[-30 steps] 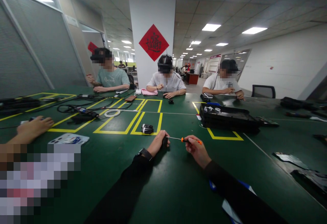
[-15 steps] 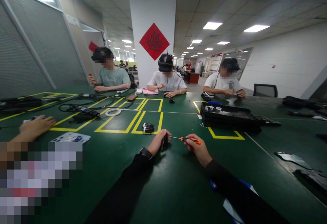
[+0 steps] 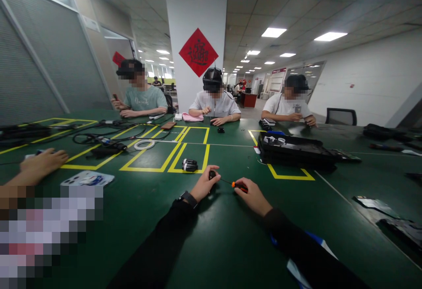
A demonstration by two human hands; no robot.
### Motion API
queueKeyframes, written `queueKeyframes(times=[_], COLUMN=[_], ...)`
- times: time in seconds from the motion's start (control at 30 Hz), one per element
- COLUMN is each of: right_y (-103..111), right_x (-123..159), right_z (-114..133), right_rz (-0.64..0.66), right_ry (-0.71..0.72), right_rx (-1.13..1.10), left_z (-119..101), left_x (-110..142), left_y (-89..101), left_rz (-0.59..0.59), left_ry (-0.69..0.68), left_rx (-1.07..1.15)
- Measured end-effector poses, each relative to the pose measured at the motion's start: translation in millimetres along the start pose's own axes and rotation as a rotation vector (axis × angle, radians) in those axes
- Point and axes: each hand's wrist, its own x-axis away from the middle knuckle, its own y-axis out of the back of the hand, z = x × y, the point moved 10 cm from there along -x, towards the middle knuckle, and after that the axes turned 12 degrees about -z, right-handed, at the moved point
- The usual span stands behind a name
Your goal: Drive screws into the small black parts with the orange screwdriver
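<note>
the head view looks forward and down across the green table (image 3: 132,203).

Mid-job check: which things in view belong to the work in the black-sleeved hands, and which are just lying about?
In hand:
- screwdriver, in the right hand
- small black part, in the left hand

Apparently just lying about:
- black-and-white pieces
- white coil
- black tray
- brown flat item

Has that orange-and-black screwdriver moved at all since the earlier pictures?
Yes, slightly: judged against the yellow tape outline at right, the screwdriver in the right hand now sits a little lower in the view.
</note>
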Motion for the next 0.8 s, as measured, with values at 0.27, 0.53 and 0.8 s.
queueKeyframes(times=[0.27, 0.53, 0.8], right_y=[1, 4, -4], right_x=[1, 3, 8], right_z=[3, 12, 19], right_rz=[-0.003, 0.007, 0.074], right_ry=[0.097, 0.049, 0.05], right_rx=[0.17, 0.047, 0.081], left_z=[-4, -8, -1], left_x=[5, 8, 4], left_y=[-5.8, -5.6, -5.7], left_rz=[0.045, 0.052, 0.069], left_ry=[-0.012, 0.03, 0.037], left_rx=[-0.046, -0.026, 0.085])
